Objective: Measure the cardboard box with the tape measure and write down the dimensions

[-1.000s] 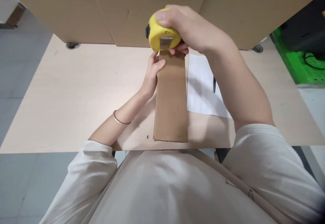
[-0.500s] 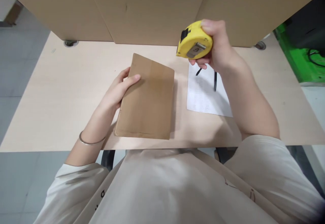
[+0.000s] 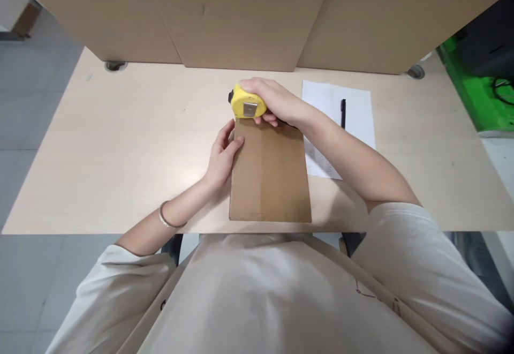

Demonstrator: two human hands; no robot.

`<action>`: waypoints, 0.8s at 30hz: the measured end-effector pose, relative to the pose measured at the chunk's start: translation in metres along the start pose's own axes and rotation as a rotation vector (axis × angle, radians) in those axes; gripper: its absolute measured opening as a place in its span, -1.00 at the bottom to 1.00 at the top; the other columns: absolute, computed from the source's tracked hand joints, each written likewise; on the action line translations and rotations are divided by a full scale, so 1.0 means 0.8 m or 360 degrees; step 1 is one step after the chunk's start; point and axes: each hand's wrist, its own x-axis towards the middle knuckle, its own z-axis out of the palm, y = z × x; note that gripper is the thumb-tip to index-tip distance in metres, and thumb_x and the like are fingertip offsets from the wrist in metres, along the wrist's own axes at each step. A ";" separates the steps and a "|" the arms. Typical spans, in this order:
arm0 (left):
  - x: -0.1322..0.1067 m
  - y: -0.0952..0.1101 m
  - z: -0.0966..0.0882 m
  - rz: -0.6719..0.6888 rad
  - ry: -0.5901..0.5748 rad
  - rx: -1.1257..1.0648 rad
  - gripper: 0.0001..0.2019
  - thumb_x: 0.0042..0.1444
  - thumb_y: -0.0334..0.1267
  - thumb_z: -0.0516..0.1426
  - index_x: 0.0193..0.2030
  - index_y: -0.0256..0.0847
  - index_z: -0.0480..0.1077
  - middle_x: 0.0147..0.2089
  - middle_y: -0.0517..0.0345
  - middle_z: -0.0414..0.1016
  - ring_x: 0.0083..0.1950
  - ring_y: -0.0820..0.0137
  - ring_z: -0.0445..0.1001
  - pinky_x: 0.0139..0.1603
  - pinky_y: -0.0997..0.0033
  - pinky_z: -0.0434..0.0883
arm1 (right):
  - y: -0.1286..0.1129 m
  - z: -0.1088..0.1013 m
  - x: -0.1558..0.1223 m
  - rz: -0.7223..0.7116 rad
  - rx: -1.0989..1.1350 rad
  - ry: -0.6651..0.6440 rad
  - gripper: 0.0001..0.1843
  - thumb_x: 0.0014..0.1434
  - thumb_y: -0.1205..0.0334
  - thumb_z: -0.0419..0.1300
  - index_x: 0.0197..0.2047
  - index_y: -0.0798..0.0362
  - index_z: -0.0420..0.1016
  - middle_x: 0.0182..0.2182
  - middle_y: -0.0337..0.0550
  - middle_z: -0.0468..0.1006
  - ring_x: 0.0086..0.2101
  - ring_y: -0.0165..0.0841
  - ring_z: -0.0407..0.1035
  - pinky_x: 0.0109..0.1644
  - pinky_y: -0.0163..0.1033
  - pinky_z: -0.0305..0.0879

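Observation:
A flat brown cardboard box [image 3: 270, 174] lies on the light wooden desk [image 3: 120, 145] straight in front of me. My left hand [image 3: 223, 154] presses against the box's left edge near its far corner, fingers curled on it. My right hand [image 3: 273, 101] is wrapped over a yellow tape measure [image 3: 247, 103], which sits at the box's far left corner.
A printed white sheet [image 3: 341, 118] with a black pen [image 3: 343, 113] on it lies to the right of the box. Tall beige partition panels [image 3: 241, 16] close the desk's far side. A green object [image 3: 477, 91] stands off the desk at the right.
The box was turned from its narrow side to lying flat and squared up. My right hand swung the tape measure out to the right, then brought it back down to the box's far edge.

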 end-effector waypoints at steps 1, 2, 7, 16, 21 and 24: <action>0.011 -0.004 -0.005 0.0034 -0.0013 0.0001 -0.29 0.31 0.22 0.55 0.50 0.13 0.55 0.83 -0.03 0.51 0.89 -0.13 0.41 0.83 -0.15 0.47 | -0.003 0.003 0.003 -0.0051 -0.0022 0.0077 -0.48 0.66 -0.41 0.21 -0.02 -0.11 0.48 -0.44 -0.30 0.51 -0.53 -0.37 0.13 -0.47 -0.22 0.04; 0.022 -0.007 -0.009 0.0076 -0.0019 -0.0003 -0.28 0.26 0.19 0.58 0.48 0.15 0.55 0.83 -0.01 0.50 0.91 -0.11 0.37 0.87 -0.14 0.42 | -0.005 0.005 0.006 -0.0082 -0.0052 0.0142 -0.52 0.68 -0.34 0.20 -0.02 -0.09 0.50 -0.42 -0.29 0.52 -0.52 -0.38 0.14 -0.46 -0.22 0.06; 0.071 -0.008 -0.016 0.0180 -0.0146 0.0001 -0.39 0.11 0.01 0.60 0.27 0.14 0.58 0.51 0.03 0.75 0.76 -0.07 0.52 0.86 -0.12 0.38 | -0.008 0.007 0.027 -0.0084 -0.0211 0.0103 -0.49 0.70 -0.30 0.22 -0.13 -0.06 0.46 -0.47 -0.25 0.46 -0.57 -0.39 0.12 -0.51 -0.20 -0.01; 0.097 0.001 -0.023 0.0064 -0.0221 0.0095 -0.29 -0.12 -0.22 0.54 0.26 0.12 0.66 0.47 0.07 0.77 0.72 -0.15 0.52 0.78 -0.13 0.44 | 0.001 -0.029 -0.006 0.0069 -0.0231 0.0143 -0.48 0.65 -0.30 0.26 -0.19 -0.07 0.43 -0.49 -0.17 0.50 -0.61 -0.39 0.08 -0.57 -0.20 -0.01; 0.110 0.006 -0.021 0.0044 -0.0178 0.0093 -0.72 0.27 0.01 0.43 0.02 0.00 0.65 0.18 0.00 0.81 0.44 -0.06 0.69 0.64 -0.14 0.54 | 0.013 -0.030 -0.011 0.0034 -0.0198 0.0165 -0.45 0.65 -0.37 0.27 -0.16 -0.09 0.38 -0.48 -0.22 0.48 -0.61 -0.38 0.07 -0.56 -0.17 -0.03; 0.114 0.008 -0.019 0.0053 -0.0179 0.0103 -0.71 0.26 0.01 0.48 -0.02 -0.02 0.59 0.11 -0.02 0.76 0.33 -0.03 0.71 0.56 -0.11 0.56 | 0.012 -0.029 -0.006 0.0045 -0.0208 0.0189 -0.52 0.67 -0.26 0.26 -0.16 -0.08 0.38 -0.47 -0.20 0.49 -0.61 -0.40 0.06 -0.55 -0.18 -0.01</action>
